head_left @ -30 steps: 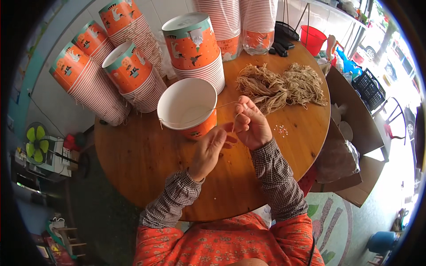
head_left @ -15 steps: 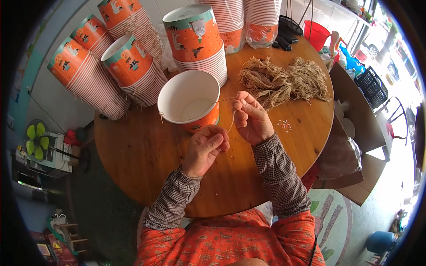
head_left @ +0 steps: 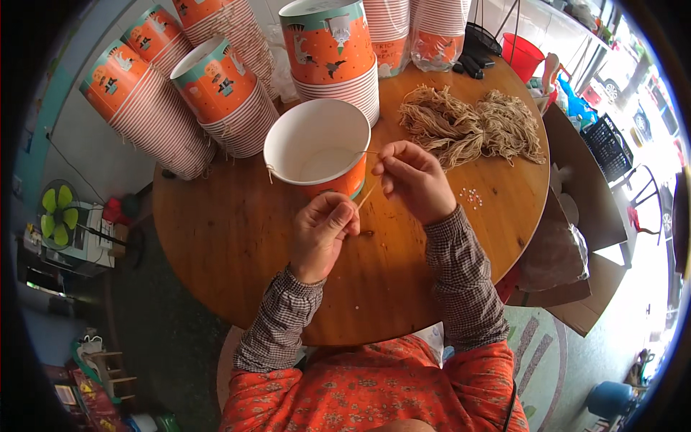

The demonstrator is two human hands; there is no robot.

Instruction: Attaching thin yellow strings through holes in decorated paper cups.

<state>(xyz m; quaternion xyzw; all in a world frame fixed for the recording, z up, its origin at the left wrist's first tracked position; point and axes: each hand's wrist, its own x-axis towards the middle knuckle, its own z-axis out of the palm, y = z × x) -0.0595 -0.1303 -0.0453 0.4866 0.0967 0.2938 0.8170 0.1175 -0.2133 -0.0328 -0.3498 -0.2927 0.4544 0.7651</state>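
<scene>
An orange paper bucket (head_left: 338,179) with a white inside stands upright in front of me, a knot of cord showing on its left rim. From its right side a thin tan cord (head_left: 368,194) runs to my hands. My left hand (head_left: 324,229) pinches the cord low, just in front of the bucket. Up beside the right rim, my right hand (head_left: 414,178) is closed with thumb and fingertips on the same cord. The stretch between both hands looks straight. Where the cord meets the bucket wall is partly hidden by the rim.
A bundle of tan cords (head_left: 471,126) lies on the round wooden table (head_left: 237,237), with small pale discs (head_left: 471,196) near it. Stacks of orange buckets (head_left: 158,108) line the back and left. A cardboard box (head_left: 586,180) stands right of the table, a green fan (head_left: 59,212) at left.
My left hand has drawn slightly down and left, away from my right hand. The cord between them has gone from curved to straight. The whole view has shifted a little.
</scene>
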